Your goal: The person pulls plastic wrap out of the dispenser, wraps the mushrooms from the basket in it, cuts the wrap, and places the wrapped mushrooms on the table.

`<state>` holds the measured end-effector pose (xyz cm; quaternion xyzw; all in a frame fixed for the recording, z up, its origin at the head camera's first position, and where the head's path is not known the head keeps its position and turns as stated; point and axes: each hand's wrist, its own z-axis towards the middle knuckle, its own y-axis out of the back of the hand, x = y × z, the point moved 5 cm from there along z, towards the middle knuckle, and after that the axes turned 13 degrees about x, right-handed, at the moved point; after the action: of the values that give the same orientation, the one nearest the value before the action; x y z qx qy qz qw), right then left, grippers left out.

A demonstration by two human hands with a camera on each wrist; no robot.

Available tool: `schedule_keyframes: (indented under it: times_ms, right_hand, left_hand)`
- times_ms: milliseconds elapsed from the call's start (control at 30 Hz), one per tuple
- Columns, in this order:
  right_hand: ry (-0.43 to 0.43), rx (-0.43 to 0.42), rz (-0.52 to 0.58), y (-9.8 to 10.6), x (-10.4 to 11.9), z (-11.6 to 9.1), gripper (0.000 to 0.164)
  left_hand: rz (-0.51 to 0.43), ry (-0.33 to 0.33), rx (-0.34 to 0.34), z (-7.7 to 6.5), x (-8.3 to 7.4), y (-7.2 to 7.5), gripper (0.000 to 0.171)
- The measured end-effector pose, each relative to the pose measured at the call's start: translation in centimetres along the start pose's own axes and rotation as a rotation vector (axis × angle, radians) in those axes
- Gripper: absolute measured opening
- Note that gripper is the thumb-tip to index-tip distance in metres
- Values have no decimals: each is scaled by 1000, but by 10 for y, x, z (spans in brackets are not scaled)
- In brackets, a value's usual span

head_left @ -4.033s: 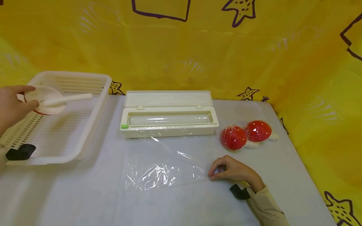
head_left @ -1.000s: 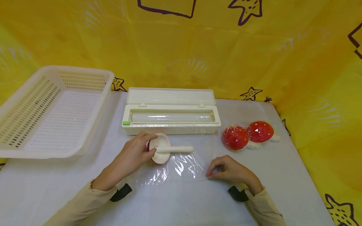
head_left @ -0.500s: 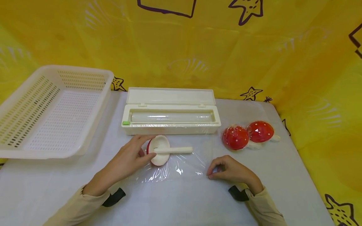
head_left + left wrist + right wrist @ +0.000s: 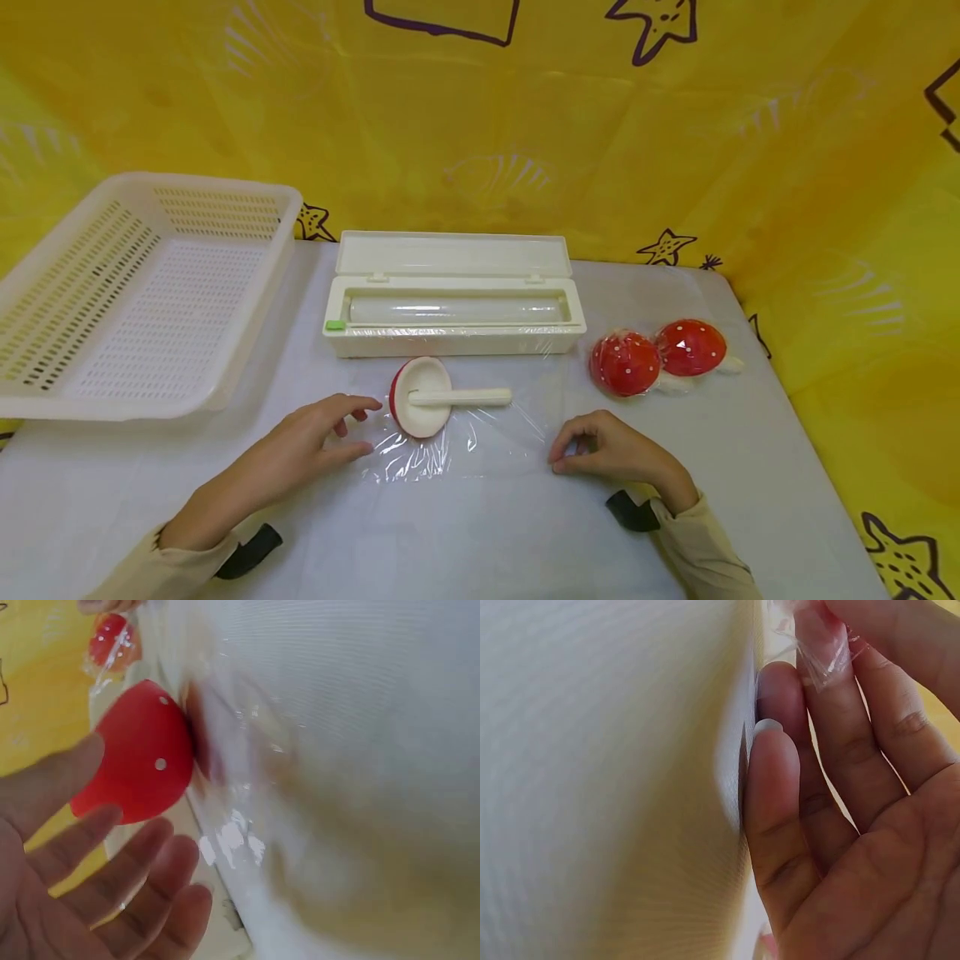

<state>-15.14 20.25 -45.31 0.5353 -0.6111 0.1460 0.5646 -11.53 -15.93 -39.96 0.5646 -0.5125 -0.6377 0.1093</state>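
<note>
A toy mushroom with a red, white-dotted cap and a pale stem lies on its side on a sheet of cling film. Its stem points right. Just left of the cap is my left hand, its fingers spread and apart from the mushroom. In the left wrist view the red cap stands beyond the loose fingers. My right hand pinches the right corner of the film between thumb and finger; the right wrist view shows crumpled film at the fingertips. The film runs back to the dispenser box.
A white perforated basket stands at the left. The dispenser's lid is raised at the back, with the film roll inside. Two red mushrooms wrapped in film lie at the right. A yellow patterned cloth hangs behind.
The left hand carried the mushroom from over the basket to the film, laid it down, let go and drew back left. The right hand has kept its pinch on the film corner.
</note>
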Motion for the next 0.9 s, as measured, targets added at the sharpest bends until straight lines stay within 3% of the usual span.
schedule_keyframes:
  times_ms: [167,267,400,633,767,900]
  right_hand:
    - [6,-3,3,-1,0,0,11]
    - [23,-6,0,-1,1,0,14]
    - [48,-14,-20,-1,2,0,16]
    - [72,-19,-45,-2,5,0,12]
    - [62,-13,-51,-1,6,-1,10]
    - [50,-13,-57,0,7,-2,12]
  left_hand:
    - [47,-97,150,-5,6,-13,34]
    - [80,-91,221,-6,10,-21,31]
    - [111,-59,264,-8,15,-27,33]
    - [166,-123,203,-5,13,-29,23]
    - [210,-97,192,-7,12,-29,24]
    - [221,-83,141,-13,10,-23,21]
